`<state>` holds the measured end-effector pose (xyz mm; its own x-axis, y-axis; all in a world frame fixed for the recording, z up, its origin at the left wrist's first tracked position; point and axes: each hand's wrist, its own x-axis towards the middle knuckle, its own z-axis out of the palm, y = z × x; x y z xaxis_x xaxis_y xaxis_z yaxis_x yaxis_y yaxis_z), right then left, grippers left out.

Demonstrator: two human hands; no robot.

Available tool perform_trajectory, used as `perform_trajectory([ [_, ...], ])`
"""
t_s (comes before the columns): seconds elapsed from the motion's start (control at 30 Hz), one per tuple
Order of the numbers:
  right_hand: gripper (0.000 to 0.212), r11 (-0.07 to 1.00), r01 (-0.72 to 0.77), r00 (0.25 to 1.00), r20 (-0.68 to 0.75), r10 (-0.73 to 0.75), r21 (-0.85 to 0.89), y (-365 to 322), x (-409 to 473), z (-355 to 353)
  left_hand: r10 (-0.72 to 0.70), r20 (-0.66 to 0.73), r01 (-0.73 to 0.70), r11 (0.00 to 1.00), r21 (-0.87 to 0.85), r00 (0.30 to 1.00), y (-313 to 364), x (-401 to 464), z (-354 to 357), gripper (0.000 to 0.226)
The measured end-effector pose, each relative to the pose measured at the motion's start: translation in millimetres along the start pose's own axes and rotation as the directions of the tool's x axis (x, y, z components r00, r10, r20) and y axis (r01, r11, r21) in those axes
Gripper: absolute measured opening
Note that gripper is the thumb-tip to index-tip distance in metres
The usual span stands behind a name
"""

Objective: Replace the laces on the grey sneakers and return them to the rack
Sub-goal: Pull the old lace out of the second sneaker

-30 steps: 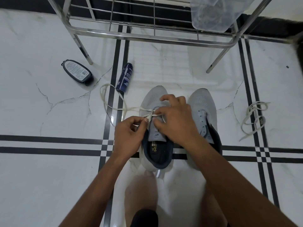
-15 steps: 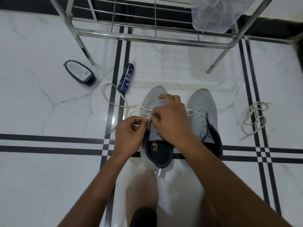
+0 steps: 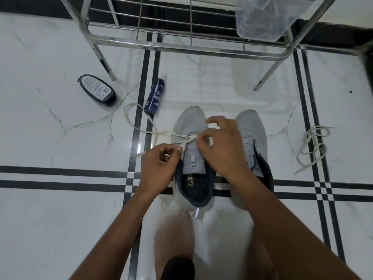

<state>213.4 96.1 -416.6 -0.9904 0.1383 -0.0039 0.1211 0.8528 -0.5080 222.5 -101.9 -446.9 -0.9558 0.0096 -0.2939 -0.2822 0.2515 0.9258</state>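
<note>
Two grey sneakers stand side by side on the floor, toes toward the rack. The left sneaker has a white lace threaded through its front eyelets, with a long loop trailing left over the tiles. My left hand pinches one lace end beside the tongue. My right hand hovers over the eyelets with curled fingers, pinching the other part of the lace; the grip is blurred. The right sneaker has bare eyelets. A second white lace lies bunched on the floor to the right.
A steel shoe rack stands just beyond the sneakers, with a clear plastic bag on its right side. A dark blue spray can and a black oval bottle lie on the white marble floor at the left.
My right hand has lifted and shifted slightly right, drawing the lace across the eyelets. The loop on the floor has changed shape a little. My left hand stays put.
</note>
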Motion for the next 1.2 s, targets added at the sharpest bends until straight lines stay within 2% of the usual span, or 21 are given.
perform_trajectory([
  [0.03,0.009,0.991,-0.124,0.985,-0.112,0.13,0.056,10.5,0.2,-8.0,-0.008,-0.001,0.008,1.0,-0.004,1.0,-0.6,-0.4,-0.1,0.006],
  [0.07,0.01,0.959,-0.254,0.938,-0.21,0.275,0.123,22.0,-0.2,-17.0,-0.013,-0.003,0.013,1.0,-0.005,1.0,-0.8,-0.7,-0.2,0.006],
  [0.13,0.014,0.878,-0.448,0.83,-0.285,0.479,0.168,35.8,-4.3,-29.1,-0.021,-0.005,0.021,1.0,0.004,1.0,-0.2,-1.4,0.0,0.006],
  [0.17,0.022,0.883,-0.455,0.836,-0.285,0.468,0.115,35.2,-6.0,-30.1,-0.025,-0.005,0.025,1.0,0.008,1.0,-0.2,-1.3,0.1,0.007],
  [0.2,0.031,0.92,-0.387,0.886,-0.252,0.389,0.06,29.8,-7.6,-28.9,-0.028,-0.004,0.028,1.0,0.011,1.0,-0.6,-1.2,0.2,0.007],
  [0.27,0.034,0.99,-0.142,0.982,-0.125,0.14,-0.006,8.5,-9.2,-18.8,-0.018,0.005,0.018,1.0,0.015,1.0,-1.2,-0.7,0.5,0.008],
  [0.33,0.024,0.996,0.062,0.998,0.034,-0.06,-0.065,-12.1,-7.7,-0.6,-0.001,0.015,0.0,1.0,0.016,1.0,-2.1,0.1,0.4,0.008],
  [0.4,0.015,0.985,0.15,0.982,0.125,-0.139,-0.086,-19.8,-2.6,9.4,0.015,0.016,-0.015,1.0,0.02,1.0,-2.4,-0.7,-0.2,0.007],
  [0.47,0.01,0.99,0.136,0.987,0.088,-0.134,-0.024,-9.2,4.7,6.1,0.008,0.003,-0.008,1.0,0.018,1.0,-3.4,-1.0,-1.6,0.007],
  [0.53,0.006,0.997,0.033,0.999,-0.013,-0.033,0.068,13.1,9.3,-5.5,-0.006,-0.011,0.006,1.0,0.01,1.0,-4.8,-0.9,-1.9,0.007],
  [0.6,0.005,0.995,-0.029,0.998,-0.044,0.034,0.097,28.0,7.4,-13.2,-0.01,-0.014,0.01,1.0,0.008,1.0,-5.1,-1.3,-0.9,0.006],
  [0.73,0.023,0.995,0.076,0.991,0.101,-0.082,0.06,6.6,-1.3,-4.1,0.012,0.004,-0.012,1.0,0.023,1.0,-1.3,-0.8,0.3,0.006],
  [0.87,0.01,0.988,0.157,0.978,0.142,-0.154,-0.006,-6.9,3.4,2.8,0.029,0.005,-0.029,0.999,0.039,1.0,-1.0,-1.2,-1.8,0.007],
  [0.9,0.009,0.993,0.12,0.985,0.122,-0.12,0.008,-4.2,4.0,1.1,0.025,0.002,-0.025,0.999,0.031,1.0,-0.9,-1.9,-1.7,0.006],
  [0.97,0.013,0.996,-0.069,0.998,0.007,0.068,0.061,14.1,3.4,-3.8,0.008,-0.007,-0.008,1.0,0.018,1.0,-0.6,-2.8,-0.9,0.006],
  [1.03,0.026,0.942,-0.303,0.93,-0.169,0.326,0.144,36.3,-2.3,-12.8,-0.012,-0.009,0.012,1.0,0.0,1.0,-0.5,-2.4,0.1,0.007],
  [1.1,0.029,0.865,-0.45,0.837,-0.231,0.495,0.224,43.2,-12.1,-20.4,-0.007,-0.008,0.007,1.0,-0.001,1.0,-1.0,-2.4,-0.2,0.007],
  [1.17,0.042,0.854,-0.495,0.817,-0.248,0.52,0.161,29.4,-23.3,-21.1,0.002,-0.006,-0.002,0.999,0.035,1.0,0.7,-3.1,-0.5,0.008],
  [1.2,0.049,0.89,-0.447,0.844,-0.291,0.452,0.088,18.2,-27.5,-21.1,-0.002,0.002,0.002,0.999,0.038,1.0,2.2,-3.1,-0.7,0.011],
])
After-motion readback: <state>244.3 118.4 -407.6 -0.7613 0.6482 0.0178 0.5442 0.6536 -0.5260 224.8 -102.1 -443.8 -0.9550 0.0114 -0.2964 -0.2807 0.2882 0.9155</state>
